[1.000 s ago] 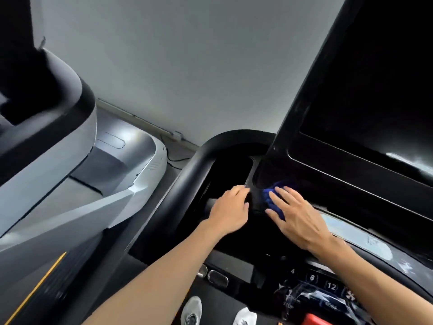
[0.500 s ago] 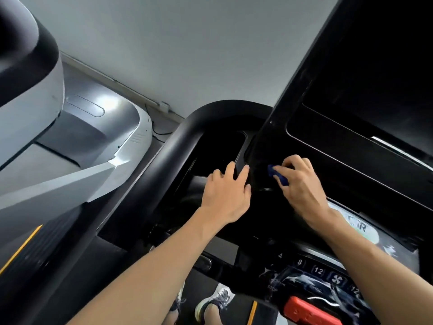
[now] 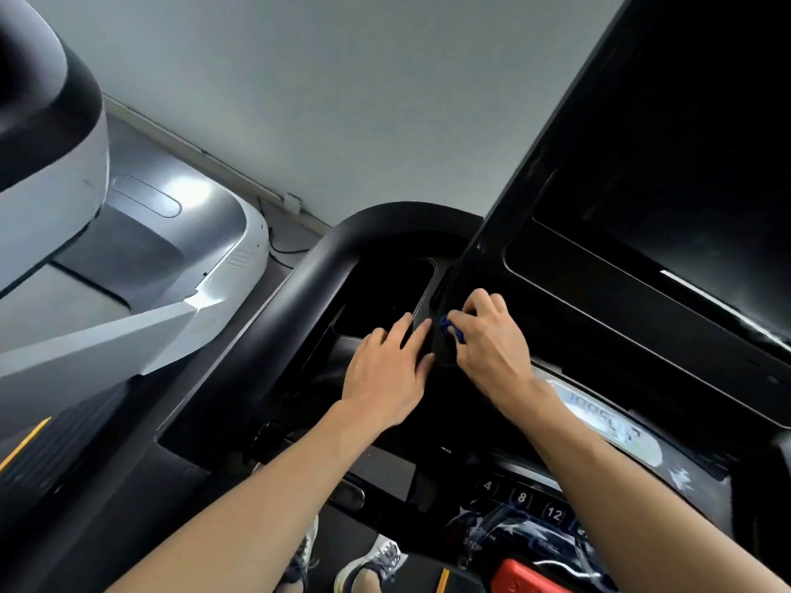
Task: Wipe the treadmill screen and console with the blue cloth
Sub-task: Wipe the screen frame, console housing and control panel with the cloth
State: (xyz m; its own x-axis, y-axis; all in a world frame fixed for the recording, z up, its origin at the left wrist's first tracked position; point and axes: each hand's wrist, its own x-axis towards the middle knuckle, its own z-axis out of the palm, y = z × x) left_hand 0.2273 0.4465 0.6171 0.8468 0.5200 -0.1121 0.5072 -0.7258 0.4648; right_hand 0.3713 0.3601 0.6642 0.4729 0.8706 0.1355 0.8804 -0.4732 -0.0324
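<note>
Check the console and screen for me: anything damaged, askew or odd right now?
Nothing stands out. The right hand grips the bunched blue cloth at the screen's lower left corner; the left hand rests open on the console beside it.

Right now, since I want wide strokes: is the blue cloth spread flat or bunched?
Bunched. Only a small blue wad shows, pinched under the right hand's curled fingers.

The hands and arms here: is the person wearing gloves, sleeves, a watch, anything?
Nothing shows. The left hand and right hand are bare, with no gloves, rings or watch visible. Both forearms are uncovered to the frame's lower edge, so no sleeve appears.
</note>
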